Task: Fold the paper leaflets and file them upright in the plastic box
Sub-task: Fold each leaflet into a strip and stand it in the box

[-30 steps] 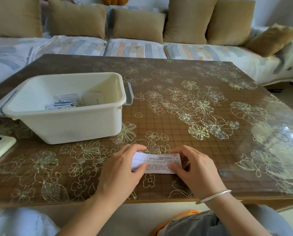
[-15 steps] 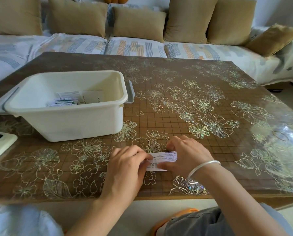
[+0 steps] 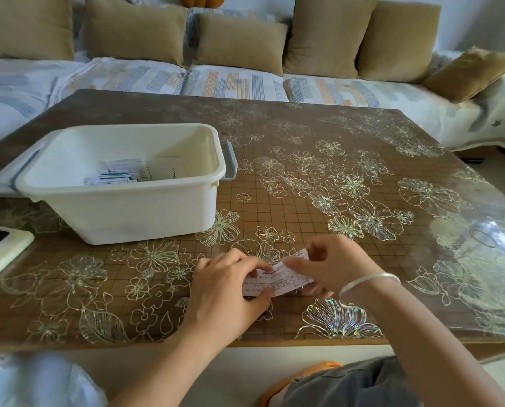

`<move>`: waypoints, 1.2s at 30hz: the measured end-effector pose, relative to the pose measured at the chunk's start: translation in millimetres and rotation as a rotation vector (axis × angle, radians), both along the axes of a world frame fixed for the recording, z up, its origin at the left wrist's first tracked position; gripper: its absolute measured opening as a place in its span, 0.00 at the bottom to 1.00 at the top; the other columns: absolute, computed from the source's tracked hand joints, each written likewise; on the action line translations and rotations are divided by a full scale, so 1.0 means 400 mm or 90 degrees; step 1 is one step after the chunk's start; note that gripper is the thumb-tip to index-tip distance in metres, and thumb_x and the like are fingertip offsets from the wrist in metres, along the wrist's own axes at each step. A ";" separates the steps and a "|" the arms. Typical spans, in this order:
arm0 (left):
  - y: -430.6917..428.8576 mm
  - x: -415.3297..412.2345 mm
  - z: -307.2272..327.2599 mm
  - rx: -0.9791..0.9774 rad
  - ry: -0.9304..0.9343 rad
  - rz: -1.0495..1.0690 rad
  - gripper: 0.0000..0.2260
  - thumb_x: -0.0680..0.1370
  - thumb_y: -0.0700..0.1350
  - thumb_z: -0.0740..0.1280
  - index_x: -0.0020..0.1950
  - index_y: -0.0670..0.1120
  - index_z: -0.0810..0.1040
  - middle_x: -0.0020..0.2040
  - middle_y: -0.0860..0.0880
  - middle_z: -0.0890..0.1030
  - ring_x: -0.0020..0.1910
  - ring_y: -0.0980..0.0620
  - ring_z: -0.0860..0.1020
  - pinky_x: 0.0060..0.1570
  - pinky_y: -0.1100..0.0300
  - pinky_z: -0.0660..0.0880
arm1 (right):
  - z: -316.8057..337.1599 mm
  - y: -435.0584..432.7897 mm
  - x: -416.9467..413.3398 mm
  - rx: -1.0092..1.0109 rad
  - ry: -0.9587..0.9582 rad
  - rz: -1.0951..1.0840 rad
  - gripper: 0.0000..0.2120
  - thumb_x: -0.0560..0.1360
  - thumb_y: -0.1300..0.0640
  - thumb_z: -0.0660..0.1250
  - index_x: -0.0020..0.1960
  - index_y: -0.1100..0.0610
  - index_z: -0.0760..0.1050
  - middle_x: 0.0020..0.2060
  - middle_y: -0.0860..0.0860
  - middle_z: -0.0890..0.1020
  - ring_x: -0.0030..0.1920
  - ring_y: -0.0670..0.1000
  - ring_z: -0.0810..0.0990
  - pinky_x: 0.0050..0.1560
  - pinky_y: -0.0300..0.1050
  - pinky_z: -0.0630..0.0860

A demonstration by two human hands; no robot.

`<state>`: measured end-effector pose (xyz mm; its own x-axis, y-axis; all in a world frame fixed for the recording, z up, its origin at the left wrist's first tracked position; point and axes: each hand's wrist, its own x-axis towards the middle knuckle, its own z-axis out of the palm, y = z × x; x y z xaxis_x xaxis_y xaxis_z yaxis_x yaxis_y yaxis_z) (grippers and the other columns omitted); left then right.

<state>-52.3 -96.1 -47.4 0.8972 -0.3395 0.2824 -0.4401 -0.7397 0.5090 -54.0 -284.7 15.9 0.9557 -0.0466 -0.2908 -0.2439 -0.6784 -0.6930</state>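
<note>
Across the brown flower-patterned table (image 3: pixel 363 136) sits the white plastic box (image 3: pixel 145 212) at the left, with folded leaflets (image 3: pixel 119 174) already inside, though I can't tell whether they stand upright. Up front, the left hand (image 3: pixel 227 292) pinches the near end of the small white printed paper leaflet (image 3: pixel 286 279), thumb tucked under. The right hand (image 3: pixel 333 265) grips the far end with curled fingers. That end lay flat a second ago and now it's lifting, so another fold is coming before it gets filed.
</note>
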 end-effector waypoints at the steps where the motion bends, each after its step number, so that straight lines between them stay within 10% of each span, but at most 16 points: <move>1: 0.000 -0.001 0.001 0.000 0.002 0.004 0.17 0.69 0.62 0.65 0.55 0.60 0.80 0.44 0.63 0.73 0.43 0.62 0.71 0.49 0.56 0.67 | -0.002 0.001 -0.017 0.126 -0.013 -0.039 0.17 0.70 0.45 0.71 0.45 0.60 0.78 0.36 0.52 0.85 0.35 0.51 0.85 0.35 0.47 0.82; 4: 0.001 -0.003 0.005 0.001 0.003 0.002 0.17 0.69 0.64 0.63 0.54 0.60 0.80 0.43 0.63 0.73 0.42 0.62 0.71 0.46 0.57 0.66 | -0.037 0.015 -0.068 0.282 -0.137 -0.062 0.20 0.70 0.40 0.65 0.45 0.57 0.80 0.36 0.52 0.85 0.37 0.53 0.84 0.39 0.49 0.82; 9: 0.008 0.010 0.024 0.009 0.057 -0.015 0.10 0.70 0.58 0.69 0.49 0.59 0.78 0.45 0.59 0.77 0.44 0.58 0.75 0.49 0.57 0.66 | -0.122 0.044 -0.100 0.074 -0.403 0.113 0.18 0.78 0.40 0.57 0.50 0.47 0.83 0.45 0.38 0.84 0.47 0.39 0.82 0.45 0.45 0.79; 15: 0.060 0.011 0.027 -0.115 0.155 -0.063 0.32 0.70 0.51 0.76 0.71 0.58 0.68 0.59 0.64 0.76 0.51 0.69 0.74 0.52 0.75 0.70 | -0.165 0.036 -0.094 -0.072 -0.481 0.235 0.14 0.81 0.49 0.58 0.58 0.48 0.81 0.57 0.38 0.80 0.62 0.36 0.74 0.59 0.45 0.75; 20: 0.111 0.009 0.029 -0.166 0.054 -0.040 0.12 0.71 0.48 0.74 0.54 0.56 0.82 0.55 0.64 0.75 0.54 0.63 0.75 0.52 0.72 0.72 | -0.179 0.035 -0.101 -0.130 -0.513 0.276 0.15 0.81 0.50 0.57 0.61 0.48 0.79 0.61 0.39 0.78 0.66 0.39 0.72 0.61 0.46 0.73; 31: 0.131 0.042 0.039 0.222 -0.292 -0.269 0.06 0.76 0.44 0.67 0.40 0.50 0.82 0.38 0.55 0.80 0.36 0.54 0.76 0.37 0.58 0.74 | -0.144 0.045 -0.043 -0.148 -0.506 0.310 0.12 0.76 0.45 0.64 0.45 0.49 0.84 0.46 0.41 0.83 0.51 0.45 0.79 0.46 0.45 0.79; 36: 0.124 0.034 0.039 0.180 -0.309 -0.236 0.06 0.73 0.42 0.69 0.36 0.48 0.78 0.32 0.53 0.76 0.27 0.54 0.72 0.26 0.60 0.70 | -0.112 0.072 -0.030 -0.327 -0.528 0.321 0.09 0.70 0.42 0.67 0.44 0.47 0.79 0.38 0.41 0.80 0.36 0.46 0.80 0.31 0.42 0.77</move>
